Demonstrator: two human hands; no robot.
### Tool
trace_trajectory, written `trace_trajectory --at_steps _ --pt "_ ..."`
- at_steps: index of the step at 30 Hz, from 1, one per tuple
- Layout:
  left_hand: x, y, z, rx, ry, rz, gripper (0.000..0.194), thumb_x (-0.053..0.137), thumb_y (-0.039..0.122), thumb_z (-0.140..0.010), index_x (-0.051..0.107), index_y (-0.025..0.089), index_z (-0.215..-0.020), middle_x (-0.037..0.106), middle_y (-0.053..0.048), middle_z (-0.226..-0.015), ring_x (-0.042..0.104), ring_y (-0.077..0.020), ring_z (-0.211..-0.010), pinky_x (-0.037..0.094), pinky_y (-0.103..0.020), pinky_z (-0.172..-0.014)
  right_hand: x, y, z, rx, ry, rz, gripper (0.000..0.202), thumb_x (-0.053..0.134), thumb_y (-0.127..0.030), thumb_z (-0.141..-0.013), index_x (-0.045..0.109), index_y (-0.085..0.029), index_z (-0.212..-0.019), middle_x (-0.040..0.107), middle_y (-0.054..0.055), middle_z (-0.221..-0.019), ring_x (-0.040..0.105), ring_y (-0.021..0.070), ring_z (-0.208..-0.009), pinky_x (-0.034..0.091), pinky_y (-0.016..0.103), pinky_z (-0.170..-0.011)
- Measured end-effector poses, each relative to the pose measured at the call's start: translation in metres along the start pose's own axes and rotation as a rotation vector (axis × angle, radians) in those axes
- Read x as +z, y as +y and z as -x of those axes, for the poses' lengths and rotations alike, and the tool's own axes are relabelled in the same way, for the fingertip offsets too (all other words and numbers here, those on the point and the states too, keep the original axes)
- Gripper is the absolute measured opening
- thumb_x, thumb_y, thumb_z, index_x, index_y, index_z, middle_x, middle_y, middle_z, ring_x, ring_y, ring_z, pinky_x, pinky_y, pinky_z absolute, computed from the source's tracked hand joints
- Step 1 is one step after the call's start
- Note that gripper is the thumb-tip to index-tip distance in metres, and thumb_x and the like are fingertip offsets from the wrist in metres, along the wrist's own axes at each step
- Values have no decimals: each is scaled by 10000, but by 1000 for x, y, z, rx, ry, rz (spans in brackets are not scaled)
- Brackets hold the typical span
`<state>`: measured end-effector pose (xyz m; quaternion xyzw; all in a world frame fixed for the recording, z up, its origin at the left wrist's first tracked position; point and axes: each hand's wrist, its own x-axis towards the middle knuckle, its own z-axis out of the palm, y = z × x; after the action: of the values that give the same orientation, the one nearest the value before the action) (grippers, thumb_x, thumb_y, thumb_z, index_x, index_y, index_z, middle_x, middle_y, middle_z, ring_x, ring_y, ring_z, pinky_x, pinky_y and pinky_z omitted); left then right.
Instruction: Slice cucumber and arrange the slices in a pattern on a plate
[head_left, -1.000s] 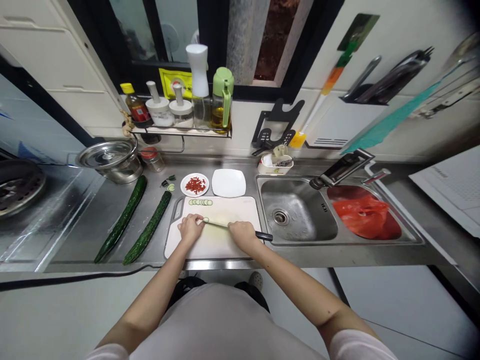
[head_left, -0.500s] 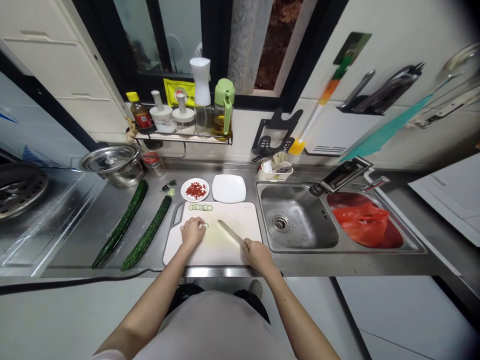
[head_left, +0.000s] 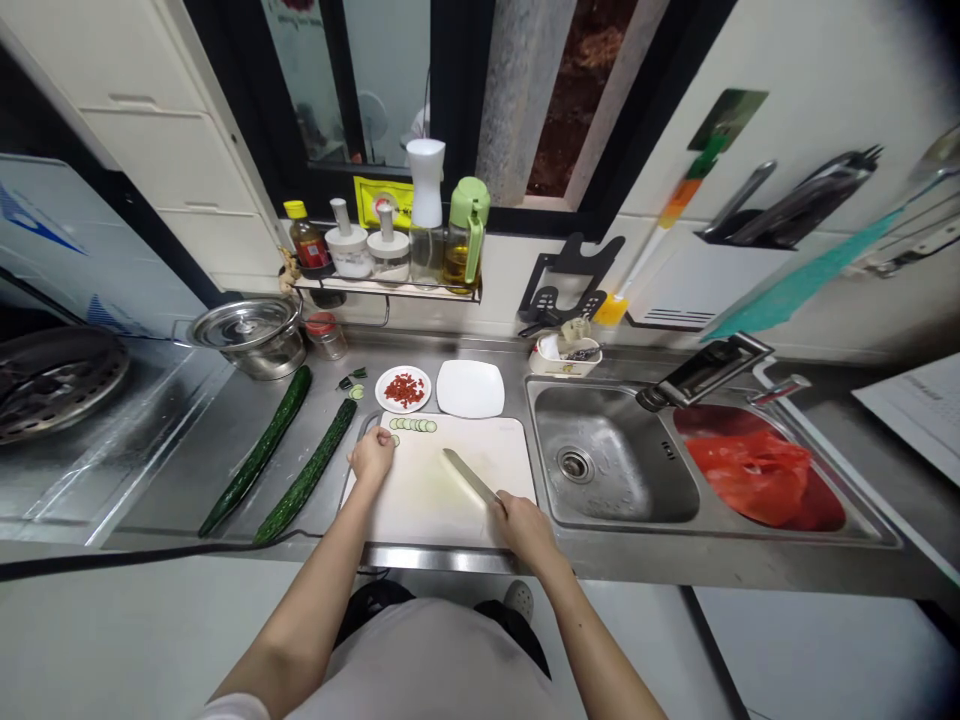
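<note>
A white cutting board lies on the steel counter, with a row of thin cucumber slices near its far edge. Below the left end of that row, my left hand has its fingers curled together at a single cucumber slice. My right hand grips a kitchen knife by the handle; its blade points up and left over the middle of the board. Two long green cucumbers lie left of the board. Behind the board are a plate of chopped red pieces and a white square plate.
A double sink is on the right, with a red plastic bag in its second basin. A lidded steel pot stands at the back left. Cucumber end scraps lie beside the round plate. A condiment shelf hangs on the wall.
My left hand has moved left and away from me with the cucumber slice, to just below the row. My right hand still holds the knife over the board. The view has shifted slightly.
</note>
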<state>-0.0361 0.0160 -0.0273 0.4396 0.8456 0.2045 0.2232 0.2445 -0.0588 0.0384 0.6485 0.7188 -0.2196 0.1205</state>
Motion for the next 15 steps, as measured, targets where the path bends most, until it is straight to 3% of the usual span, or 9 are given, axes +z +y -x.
trace_trajectory --at_steps 10,15 --pt "0 -2 -7 15 2 -109 168 512 276 -822 675 259 -860 716 -46 -857 634 -255 -922 376 -405 -877 -2 -1 1 18 -20 5 319 315 -335 -970 607 -225 -1037 693 94 -1003 637 212 -933 355 275 -686" --pt "-1 -6 -8 68 7 -168 199 489 289 -840 683 249 -856 701 -61 -956 607 -262 -975 382 -411 -886 -3 1 0 21 -13 -4 311 318 -329 -972 606 -223 -1029 694 90 -1002 637 202 -929 352 267 -681"
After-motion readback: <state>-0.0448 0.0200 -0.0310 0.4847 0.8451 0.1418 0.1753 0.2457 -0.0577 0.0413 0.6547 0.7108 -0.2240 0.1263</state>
